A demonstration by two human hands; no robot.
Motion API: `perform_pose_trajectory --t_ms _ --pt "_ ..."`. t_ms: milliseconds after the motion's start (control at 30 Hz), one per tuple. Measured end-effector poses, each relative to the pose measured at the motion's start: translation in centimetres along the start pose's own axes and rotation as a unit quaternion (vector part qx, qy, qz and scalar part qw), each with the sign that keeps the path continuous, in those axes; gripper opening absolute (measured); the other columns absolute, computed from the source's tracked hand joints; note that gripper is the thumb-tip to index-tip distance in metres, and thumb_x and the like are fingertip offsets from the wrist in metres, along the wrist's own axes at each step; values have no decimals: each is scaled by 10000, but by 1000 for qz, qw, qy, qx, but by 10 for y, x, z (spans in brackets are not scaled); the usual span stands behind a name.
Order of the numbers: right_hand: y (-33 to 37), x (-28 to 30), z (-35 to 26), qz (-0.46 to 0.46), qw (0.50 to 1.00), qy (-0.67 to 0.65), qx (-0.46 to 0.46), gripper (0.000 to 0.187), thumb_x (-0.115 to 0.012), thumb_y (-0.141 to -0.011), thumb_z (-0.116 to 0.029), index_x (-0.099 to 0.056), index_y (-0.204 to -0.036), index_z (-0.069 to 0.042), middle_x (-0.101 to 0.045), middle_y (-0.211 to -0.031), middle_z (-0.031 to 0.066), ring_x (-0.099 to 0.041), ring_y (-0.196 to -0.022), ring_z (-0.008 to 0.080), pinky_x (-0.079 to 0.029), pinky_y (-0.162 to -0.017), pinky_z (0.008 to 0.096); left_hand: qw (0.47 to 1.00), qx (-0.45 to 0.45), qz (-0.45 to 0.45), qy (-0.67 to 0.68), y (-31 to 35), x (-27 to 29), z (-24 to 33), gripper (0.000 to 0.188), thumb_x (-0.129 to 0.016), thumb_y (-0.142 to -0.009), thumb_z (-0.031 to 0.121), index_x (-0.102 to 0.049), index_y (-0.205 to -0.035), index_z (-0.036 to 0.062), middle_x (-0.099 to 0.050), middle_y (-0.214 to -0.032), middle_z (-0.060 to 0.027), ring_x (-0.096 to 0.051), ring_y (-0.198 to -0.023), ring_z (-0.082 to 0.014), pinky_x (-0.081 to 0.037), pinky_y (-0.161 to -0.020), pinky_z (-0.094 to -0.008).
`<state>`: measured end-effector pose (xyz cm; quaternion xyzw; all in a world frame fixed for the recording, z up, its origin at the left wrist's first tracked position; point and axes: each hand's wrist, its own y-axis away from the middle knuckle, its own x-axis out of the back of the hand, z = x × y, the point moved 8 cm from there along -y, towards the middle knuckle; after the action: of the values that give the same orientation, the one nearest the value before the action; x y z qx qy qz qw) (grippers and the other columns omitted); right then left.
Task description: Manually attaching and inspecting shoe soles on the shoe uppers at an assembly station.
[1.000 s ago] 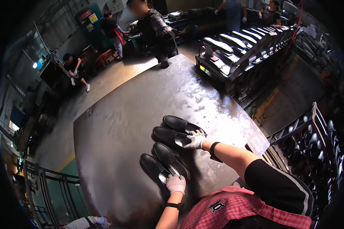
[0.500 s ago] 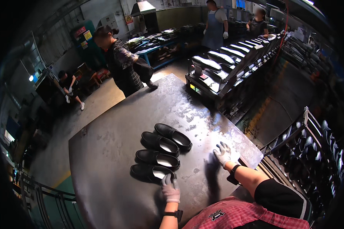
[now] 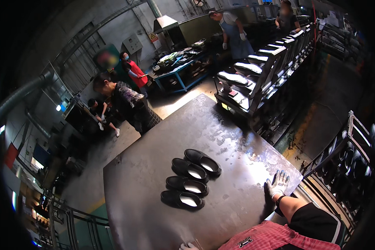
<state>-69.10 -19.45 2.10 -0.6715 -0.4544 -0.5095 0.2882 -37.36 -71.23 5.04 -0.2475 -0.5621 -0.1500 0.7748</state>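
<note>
Now: Gloved Hands Resting Away From Four Black Shoes

Over at the left, a railing (image 3: pixel 71 216) is running along the floor's edge below the dark metal table (image 3: pixel 154 187). Beyond the table's far left corner, a person in a patterned top (image 3: pixel 129 104) is standing near a person in red (image 3: pixel 133 73).

Moving toward the middle, four black shoes (image 3: pixel 189 179) are lying side by side in a row on the tabletop, openings up, touched by nobody. At the table's near edge, the left hand (image 3: pixel 188 246) is just peeking into view in a white glove; only its top is showing, so whether it is gripping anything cannot be told.

Further right, the right hand (image 3: pixel 278 184), also in a white glove, is lying flat on the table near its right corner, fingers spread wide and holding nothing, well apart from the shoes.

Right of that, a rack of shoe forms (image 3: pixel 254 79) is stretching away, with a person in an apron (image 3: pixel 233 35) working behind it, and a dark rack (image 3: pixel 350 154) is standing at the far right.
</note>
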Motion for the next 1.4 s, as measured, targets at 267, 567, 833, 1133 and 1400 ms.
perform_pose_trajectory --t_ms 267,567,833,1133,1400 --pt "5 -4 7 2 1000 -16 -21 800 -554 -897 -513 -346 -1497 -26 -310 -1571 176 -218 -1478 325 -23 -1228 499 998 -1 29 -63 3 -8 -8 586 -568 -886 589 -664 -1063 39 -633 -1101 -197 -576 -1014 -389 -453 -886 -501" --pt "0 -5 -3 8 1000 -9 -3 741 -511 -924 -515 -389 -1484 -45 -305 -1583 155 -238 -1475 311 -35 -1225 501 996 -5 9 -93 -5 -19 -6 496 -531 -918 512 -656 -981 35 -623 -1047 -182 -578 -980 -372 -465 -850 -500" --pt "0 -12 0 20 1000 -9 9 707 -495 -935 -494 -407 -1471 -42 -345 -1557 171 -267 -1460 318 -55 -1224 490 994 -21 58 -90 -1 -24 -17 515 -555 -892 559 -665 -940 57 -616 -999 -187 -583 -942 -375 -471 -814 -501" --pt "2 -11 3 21 1000 -1 10 674 -481 -943 -480 -429 -1456 -46 -364 -1544 179 -290 -1451 323 -64 -1221 493 994 -9 45 -104 2 -34 -21 516 -564 -884 567 -671 -986 73 -613 -1039 -171 -572 -982 -372 -462 -841 -499" --pt "1 -13 0 13 1000 5 13 660 -480 -947 -474 -428 -1462 -64 -363 -1552 149 -268 -1458 317 -84 -1220 479 995 18 10 -101 -2 -33 -22 544 -576 -867 592 -666 -1025 79 -605 -1112 -154 -553 -1049 -360 -452 -884 -491"
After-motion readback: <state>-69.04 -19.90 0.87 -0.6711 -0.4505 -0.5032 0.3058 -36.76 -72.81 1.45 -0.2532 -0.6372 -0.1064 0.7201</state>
